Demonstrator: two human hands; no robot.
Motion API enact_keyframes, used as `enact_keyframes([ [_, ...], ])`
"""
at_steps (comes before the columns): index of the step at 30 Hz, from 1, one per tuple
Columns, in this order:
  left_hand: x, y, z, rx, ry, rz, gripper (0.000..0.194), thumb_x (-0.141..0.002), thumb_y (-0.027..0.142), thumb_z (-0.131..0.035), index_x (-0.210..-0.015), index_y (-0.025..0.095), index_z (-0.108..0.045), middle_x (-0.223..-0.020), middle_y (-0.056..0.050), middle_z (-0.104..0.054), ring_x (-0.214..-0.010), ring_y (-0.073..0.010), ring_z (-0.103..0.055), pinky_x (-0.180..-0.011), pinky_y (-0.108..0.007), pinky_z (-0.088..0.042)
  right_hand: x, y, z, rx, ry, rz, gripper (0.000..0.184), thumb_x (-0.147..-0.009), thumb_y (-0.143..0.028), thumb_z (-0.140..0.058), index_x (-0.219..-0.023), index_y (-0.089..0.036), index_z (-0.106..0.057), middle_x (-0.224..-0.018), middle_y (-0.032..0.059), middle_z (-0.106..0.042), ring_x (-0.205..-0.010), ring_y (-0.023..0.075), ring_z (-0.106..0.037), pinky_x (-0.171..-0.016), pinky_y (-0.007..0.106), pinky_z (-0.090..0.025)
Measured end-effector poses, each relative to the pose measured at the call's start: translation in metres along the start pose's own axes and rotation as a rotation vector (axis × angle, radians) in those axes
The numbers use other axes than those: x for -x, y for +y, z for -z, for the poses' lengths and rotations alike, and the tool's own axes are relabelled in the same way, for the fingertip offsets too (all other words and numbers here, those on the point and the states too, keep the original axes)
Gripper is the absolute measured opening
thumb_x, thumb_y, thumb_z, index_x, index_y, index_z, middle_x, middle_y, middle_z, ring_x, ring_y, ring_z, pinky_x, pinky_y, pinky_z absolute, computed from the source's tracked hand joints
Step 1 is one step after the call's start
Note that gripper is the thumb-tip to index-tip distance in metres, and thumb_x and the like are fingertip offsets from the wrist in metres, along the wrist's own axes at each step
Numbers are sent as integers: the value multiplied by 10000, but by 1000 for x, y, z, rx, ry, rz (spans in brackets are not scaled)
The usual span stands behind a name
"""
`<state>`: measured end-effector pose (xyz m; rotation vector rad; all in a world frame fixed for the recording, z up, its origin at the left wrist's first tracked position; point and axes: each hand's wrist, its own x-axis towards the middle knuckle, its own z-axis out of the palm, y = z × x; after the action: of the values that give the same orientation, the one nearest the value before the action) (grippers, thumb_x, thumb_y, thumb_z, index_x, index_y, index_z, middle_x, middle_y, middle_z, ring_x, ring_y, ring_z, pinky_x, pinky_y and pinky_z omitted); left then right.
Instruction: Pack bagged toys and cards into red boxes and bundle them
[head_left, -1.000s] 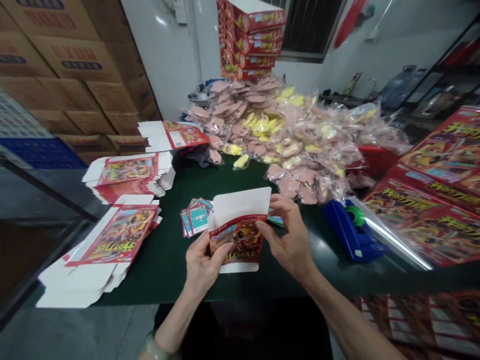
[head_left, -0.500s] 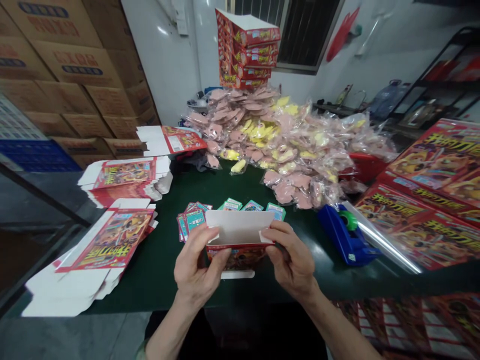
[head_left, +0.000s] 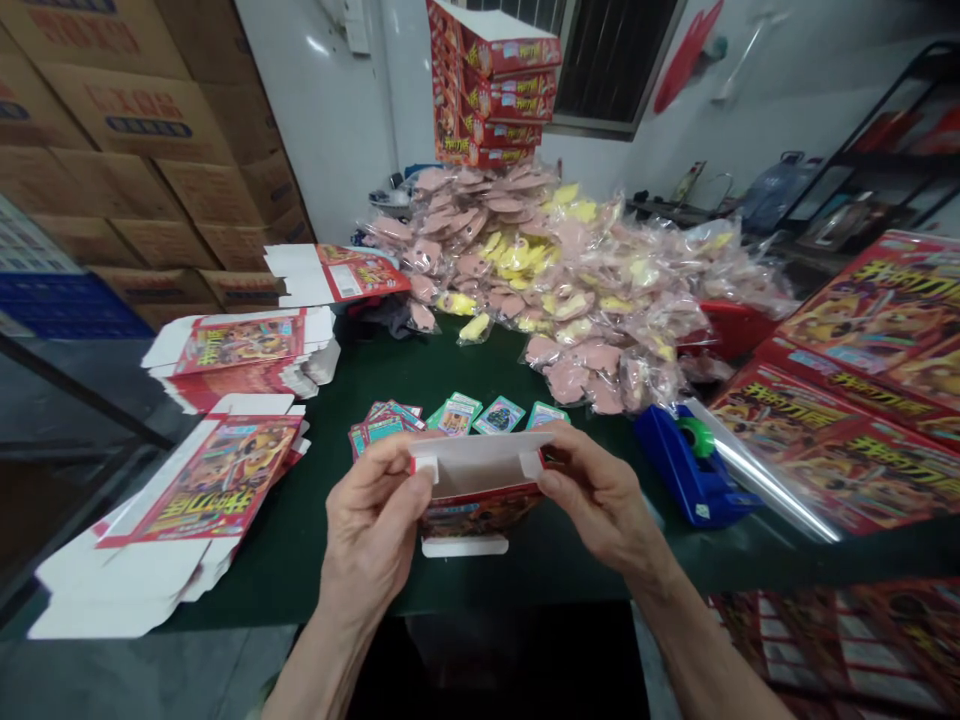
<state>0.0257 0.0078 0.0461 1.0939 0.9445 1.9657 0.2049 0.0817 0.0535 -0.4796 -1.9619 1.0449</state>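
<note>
Printed carton (head_left: 480, 510), partly folded, held above the bench (head_left: 315, 570), white inner panel facing up, a small tab at each end of that panel (cannot tell whether its lower white edge touches the bench). Left hand (head_left: 371, 525) at the carton's left end, right hand (head_left: 607, 495) at its right end. Both sets of fingers (head_left: 559, 450) are closed in a pinch, grasping the panel's edges, not clenched. Beyond the carton: loose printed cards (head_left: 457, 415). Right of the carton: blue tape dispenser (head_left: 694, 470), green tape roll mounted. Left of the carton: stack of flat carton blanks (head_left: 217, 480). Far side of the carton, behind the cards: heap of pink and yellow bagged items (head_left: 525, 270).
</note>
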Motion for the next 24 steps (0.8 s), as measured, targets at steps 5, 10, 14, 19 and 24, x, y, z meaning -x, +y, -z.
enact_keyframes([
  [5, 4, -15, 0, -131, 4, -200, 155, -800, 91, -572, -760, 206, -667, -906, -42, -671, -862, -190, -629, -715, -304, -502, 3, 5, -4, 119, 149, 138, 268, -875, -80, -459, -1033, -242, -602, -981, 37, -577, -913, 142, -568, -797, 276, -455],
  [10, 13, -26, 0, -44, -85, -108, 213, -842, 183, -478, -860, 184, -690, -1087, -104, -628, -973, -276, -609, -779, -409, -508, 13, 3, 5, 86, 59, 42, 239, -865, -131, -477, -1064, -200, -590, -1034, 74, -610, -988, 181, -575, -833, 303, -468],
  [14, 13, -14, -1, -178, -155, -143, 203, -852, 262, -489, -912, 172, -661, -1021, -116, -640, -955, -259, -603, -763, -382, -514, 17, -4, 7, 89, 73, 33, 203, -831, -222, -570, -1027, -188, -611, -984, 72, -644, -963, 197, -589, -824, 317, -475],
  [19, 1, 17, 2, -546, -330, -122, 144, -817, 188, -574, -946, 197, -639, -931, -71, -674, -869, -197, -634, -724, -294, -530, 15, -12, 5, 221, 90, -6, 134, -838, -242, -584, -962, -196, -606, -890, 30, -649, -810, 145, -609, -729, 252, -478],
  [24, -7, 27, 8, -662, -477, -53, 245, -823, 186, -576, -1063, 214, -613, -1040, -77, -658, -965, -210, -620, -818, -324, -519, 12, -14, 10, 304, -27, -16, 198, -870, -228, -536, -1067, -209, -540, -928, 23, -617, -810, 129, -586, -721, 235, -471],
])
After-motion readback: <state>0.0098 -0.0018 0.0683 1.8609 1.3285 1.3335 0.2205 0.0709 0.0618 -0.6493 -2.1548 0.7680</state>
